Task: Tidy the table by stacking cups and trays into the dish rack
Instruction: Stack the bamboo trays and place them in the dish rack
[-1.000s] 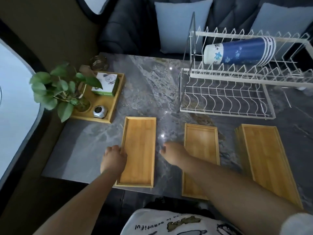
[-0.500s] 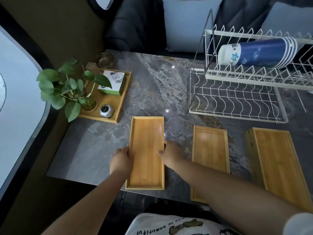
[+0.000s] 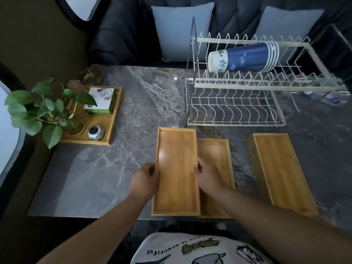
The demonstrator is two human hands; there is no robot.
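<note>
Marble table (image 3: 106, 168); both hands (image 3: 144, 182) grip bamboo tray (image 3: 176, 174)

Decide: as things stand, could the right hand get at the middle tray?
Probably not yet. The right hand and left hand grip the held tray, which overlaps the middle tray's left edge.

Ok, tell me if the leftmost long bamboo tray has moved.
Yes. The leftmost bamboo tray has shifted right, now overlapping the middle tray it earlier lay apart from.
</note>
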